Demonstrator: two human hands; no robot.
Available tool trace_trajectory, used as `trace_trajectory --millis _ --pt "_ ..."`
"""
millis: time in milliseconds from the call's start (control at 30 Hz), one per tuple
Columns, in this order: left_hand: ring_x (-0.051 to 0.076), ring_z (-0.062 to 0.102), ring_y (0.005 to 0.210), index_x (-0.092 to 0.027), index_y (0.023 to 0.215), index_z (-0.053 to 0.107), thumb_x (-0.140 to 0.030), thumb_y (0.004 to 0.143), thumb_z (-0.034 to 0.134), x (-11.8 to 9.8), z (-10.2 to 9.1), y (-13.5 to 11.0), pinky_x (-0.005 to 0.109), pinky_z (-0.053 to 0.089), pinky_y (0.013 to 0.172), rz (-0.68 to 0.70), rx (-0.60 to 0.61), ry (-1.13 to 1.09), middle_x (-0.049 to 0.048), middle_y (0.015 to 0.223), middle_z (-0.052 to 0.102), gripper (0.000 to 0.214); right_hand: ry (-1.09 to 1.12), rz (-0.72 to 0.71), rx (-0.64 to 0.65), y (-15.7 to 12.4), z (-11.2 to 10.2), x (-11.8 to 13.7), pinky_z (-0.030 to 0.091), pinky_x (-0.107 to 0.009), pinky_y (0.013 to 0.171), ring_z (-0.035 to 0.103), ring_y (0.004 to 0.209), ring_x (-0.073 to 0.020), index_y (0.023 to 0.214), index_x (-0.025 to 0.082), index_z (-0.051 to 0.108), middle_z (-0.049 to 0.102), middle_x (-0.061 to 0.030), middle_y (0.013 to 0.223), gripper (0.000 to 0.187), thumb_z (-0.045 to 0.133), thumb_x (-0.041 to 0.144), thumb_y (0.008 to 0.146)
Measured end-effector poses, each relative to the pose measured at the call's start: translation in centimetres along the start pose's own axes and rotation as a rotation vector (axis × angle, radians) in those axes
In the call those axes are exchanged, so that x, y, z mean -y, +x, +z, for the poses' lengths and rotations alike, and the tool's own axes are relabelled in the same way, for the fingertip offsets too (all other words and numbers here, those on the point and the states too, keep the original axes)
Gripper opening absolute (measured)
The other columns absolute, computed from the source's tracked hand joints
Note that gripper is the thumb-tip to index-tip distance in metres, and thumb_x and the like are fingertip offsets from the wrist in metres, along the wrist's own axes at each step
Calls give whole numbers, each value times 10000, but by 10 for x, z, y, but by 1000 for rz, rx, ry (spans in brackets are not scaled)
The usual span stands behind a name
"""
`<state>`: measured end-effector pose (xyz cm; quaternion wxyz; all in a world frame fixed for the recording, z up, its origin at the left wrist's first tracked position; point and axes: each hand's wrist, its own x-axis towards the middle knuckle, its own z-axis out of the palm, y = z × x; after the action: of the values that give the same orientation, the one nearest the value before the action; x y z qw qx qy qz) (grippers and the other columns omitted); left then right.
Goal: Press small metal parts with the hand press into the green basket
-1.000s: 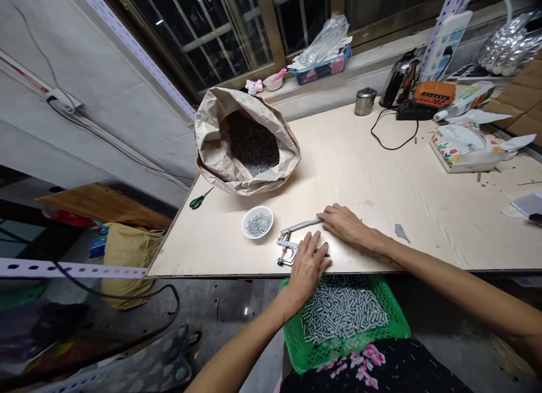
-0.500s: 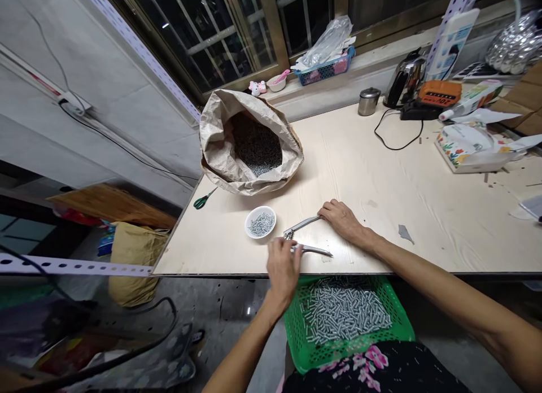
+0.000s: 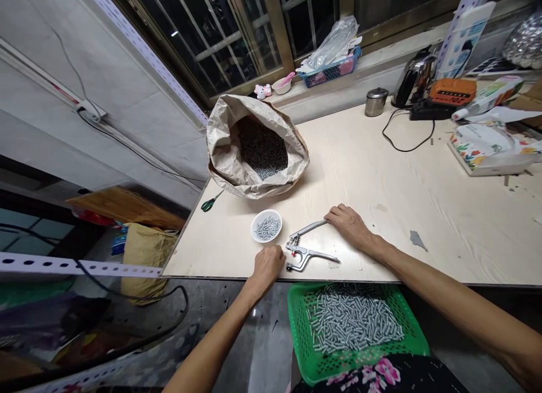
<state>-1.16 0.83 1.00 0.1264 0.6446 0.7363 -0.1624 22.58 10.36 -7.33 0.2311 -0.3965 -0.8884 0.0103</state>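
Silver hand pliers (image 3: pixel 312 253) with a coil spring between the handles lie on the table, handles spread apart. My right hand (image 3: pixel 348 223) is closed over the end of the upper handle. My left hand (image 3: pixel 267 267) rests at the table's front edge, just left of the pliers' head, its fingers curled together; what they hold, if anything, is hidden. Right above that hand stands a white bowl (image 3: pixel 258 236) with small silver metal pieces. Below the table edge, a green basket (image 3: pixel 296 331) holds many metal cylinders or springs.
An open paper sack (image 3: pixel 218 142) of small metal pieces stands behind the bowl. Green-handled scissors (image 3: pixel 208 204) lie to its left. Toward the back right are a lidded metal cup (image 3: pixel 376 102), a kettle (image 3: pixel 412 79), an orange battery pack (image 3: pixel 453 92) and a tissue pack (image 3: pixel 486 150).
My left hand has drawn away from the pliers' head to the left, uncovering it, and its fingers have curled in. My right hand stays at the upper handle. The view has shifted slightly.
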Motion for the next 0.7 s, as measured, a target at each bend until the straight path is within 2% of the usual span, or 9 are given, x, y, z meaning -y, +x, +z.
trace_trajectory --millis 100,167,233,300,367,400,467,567,700 --pt "221 640 864 -129 864 677 -171 857 459 -7 1 -18 280 408 689 7 -83 -19 123 903 700 222 10 -3 -13 0 -1 1 312 -304 681 461 824 -187 862 193 609 599 -49 846 212 425 106 921" --pt "195 630 836 -149 856 668 -199 863 484 -14 1 -37 263 417 685 83 -144 -94 89 883 687 191 15 -10 -11 0 -2 2 318 -308 682 465 810 -187 853 195 606 596 -51 837 228 408 106 925" --pt "168 623 806 -188 841 669 -234 858 530 -21 -3 -55 245 421 672 224 -103 -172 42 863 679 148 20 -9 -2 0 -3 3 323 -310 681 468 813 -191 862 195 608 597 -53 840 229 406 109 926" --pt "161 617 824 -219 883 675 -283 864 557 -20 -11 -60 239 428 679 289 -102 -196 19 876 674 136 25 -1 4 1 -3 3 324 -311 677 468 820 -195 876 193 612 600 -54 842 223 410 116 926" --pt "163 604 884 -229 933 678 -289 904 504 -12 -21 -49 241 435 710 209 -203 -158 28 927 669 186 29 8 1 1 -2 3 322 -312 670 467 823 -199 887 193 617 603 -58 840 227 405 126 931" --pt "167 595 912 -222 929 683 -288 926 463 -5 -25 -38 245 437 728 131 -270 -120 39 948 664 229 31 10 -2 1 -1 3 321 -312 666 467 823 -201 889 194 620 604 -60 839 232 401 131 933" --pt "180 573 971 -212 946 689 -268 933 442 10 -32 -10 256 440 759 46 -323 -48 54 997 655 253 32 9 -11 0 0 3 321 -312 664 467 821 -200 885 194 623 607 -62 838 240 395 138 936" --pt "204 538 1044 -195 912 704 -246 924 438 25 -35 28 264 439 784 59 -251 38 78 1016 649 272 34 8 -28 0 2 3 327 -313 666 474 826 -197 892 192 627 612 -61 845 239 398 136 934" --pt "245 535 1069 -135 849 704 -169 896 424 27 -31 53 285 441 780 137 -137 108 137 992 645 286 33 12 -31 0 2 3 334 -313 669 480 829 -197 909 184 632 613 -56 846 218 422 128 924"
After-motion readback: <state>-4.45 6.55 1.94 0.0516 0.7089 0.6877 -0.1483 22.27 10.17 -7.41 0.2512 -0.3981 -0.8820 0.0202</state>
